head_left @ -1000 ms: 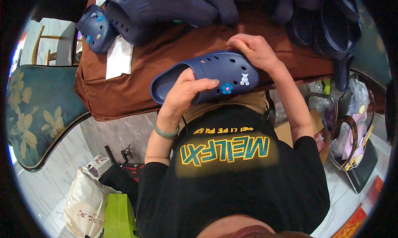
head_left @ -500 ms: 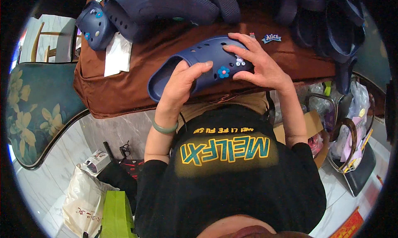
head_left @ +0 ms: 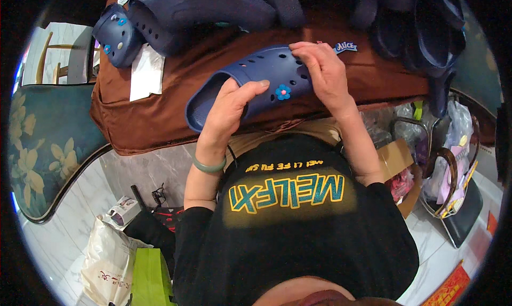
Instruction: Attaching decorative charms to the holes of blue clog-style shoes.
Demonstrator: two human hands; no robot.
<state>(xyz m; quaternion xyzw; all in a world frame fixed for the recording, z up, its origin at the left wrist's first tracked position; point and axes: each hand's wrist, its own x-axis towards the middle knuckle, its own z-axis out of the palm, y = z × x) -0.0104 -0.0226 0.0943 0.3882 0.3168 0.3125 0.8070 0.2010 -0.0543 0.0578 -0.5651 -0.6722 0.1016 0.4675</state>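
Observation:
A dark blue clog [head_left: 261, 66] with round holes is held above the brown cloth, its heel to the left and toe to the right. My left hand [head_left: 229, 106] grips its near side, thumb on the upper and the other fingers hidden in the foot opening. Over the toe bends my right hand [head_left: 324, 74], fingertips against the clog's far edge; its thumb is out of sight. A blue flower charm [head_left: 283, 92] with a pink centre sits on the upper. Just beyond my right hand lies a blue lettered charm [head_left: 345, 47] on the cloth.
More dark blue clogs [head_left: 202, 7] line the far side of the brown cloth [head_left: 176, 114]; others [head_left: 421, 34] are heaped at right. A decorated clog [head_left: 120, 36] and white paper [head_left: 147, 74] lie far left. Bags [head_left: 109, 258] stand on the floor below.
My right hand has turned and its fingers have drawn together over the toe, covering the white charm seen there before. My left hand keeps its hold; the view has shifted slightly.

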